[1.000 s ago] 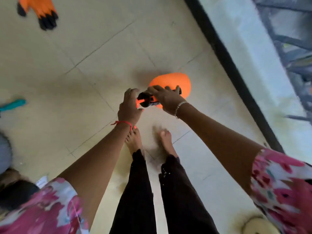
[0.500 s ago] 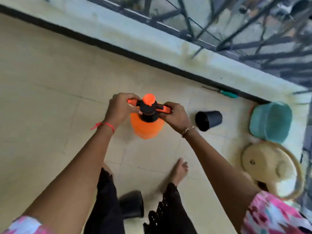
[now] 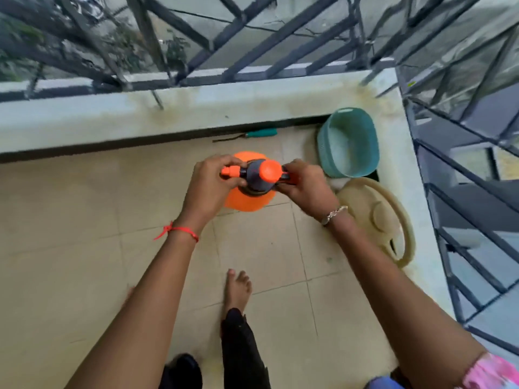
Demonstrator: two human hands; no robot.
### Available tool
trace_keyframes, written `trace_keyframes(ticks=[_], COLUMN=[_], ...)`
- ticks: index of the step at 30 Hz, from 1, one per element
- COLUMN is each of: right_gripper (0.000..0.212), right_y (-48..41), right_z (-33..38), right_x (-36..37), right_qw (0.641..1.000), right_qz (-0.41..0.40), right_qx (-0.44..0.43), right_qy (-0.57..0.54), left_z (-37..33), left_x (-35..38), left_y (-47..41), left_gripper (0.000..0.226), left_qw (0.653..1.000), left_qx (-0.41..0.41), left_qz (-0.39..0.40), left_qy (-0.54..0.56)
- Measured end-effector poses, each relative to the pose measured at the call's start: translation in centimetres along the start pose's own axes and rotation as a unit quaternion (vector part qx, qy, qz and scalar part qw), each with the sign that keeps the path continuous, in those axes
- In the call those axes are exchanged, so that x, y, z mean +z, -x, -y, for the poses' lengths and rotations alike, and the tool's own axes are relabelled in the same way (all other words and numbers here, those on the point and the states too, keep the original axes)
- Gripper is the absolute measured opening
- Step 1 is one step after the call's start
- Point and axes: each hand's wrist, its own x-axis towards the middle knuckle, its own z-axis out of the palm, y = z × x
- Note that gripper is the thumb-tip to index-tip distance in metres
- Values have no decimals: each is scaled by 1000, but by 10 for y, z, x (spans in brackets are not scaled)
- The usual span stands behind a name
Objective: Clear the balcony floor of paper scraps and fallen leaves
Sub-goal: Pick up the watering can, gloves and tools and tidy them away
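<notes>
I hold an orange spray bottle (image 3: 245, 202) with a black and orange pump head in front of me, above the beige tiled balcony floor (image 3: 84, 220). My left hand (image 3: 209, 186) grips the nozzle side of the head. My right hand (image 3: 307, 186) grips the handle side. No paper scraps or leaves show on the floor in this view. My bare right foot (image 3: 237, 287) stands on the tiles below the bottle.
A teal basket (image 3: 348, 141) stands in the far right corner, with a beige round lid (image 3: 379, 220) lying beside it. A green-handled tool (image 3: 252, 134) lies along the low parapet wall (image 3: 168, 113). Metal railing rises behind and to the right.
My view has swung right toward the corner. The basket and lid now sit closer, the small black pot has left view, and both hands keep their grip on the bottle.
</notes>
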Motion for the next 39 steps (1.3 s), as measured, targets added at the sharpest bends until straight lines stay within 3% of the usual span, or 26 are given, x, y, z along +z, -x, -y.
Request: trace_keyframes(ticks=[6, 11, 14, 19, 23, 31, 39], right_gripper=[29, 30, 28, 41, 36, 32, 39], right_y=[-35, -80, -97, -115, -129, -154, -162], right_z=[-65, -112, -136, -167, -177, -180, -182], right_x=[-55, -69, -60, -33, -24, -11, -19], right_qw=[993, 979, 957, 914, 903, 885, 898], right_qz=[-84, -106, -148, -190, -208, -255, -187], right_qx=[73, 169, 242, 338, 353, 368, 389], right_qy=[-27, -28, -69, -118, -131, -130, -87], left_z=[-32, -44, -47, -43, -30, -26, -19], left_x=[65, 111, 135, 168, 195, 223, 216], left_y=[-78, -150, -187, -218, -225, -228, -223], left_gripper=[36, 47, 54, 43, 37, 48, 51], left_qw=[998, 991, 986, 966, 945, 922, 923], left_qx=[16, -62, -93, -155, -185, -272, -287], left_qz=[56, 74, 106, 197, 261, 245, 217], left_qy=[32, 94, 87, 69, 59, 125, 134])
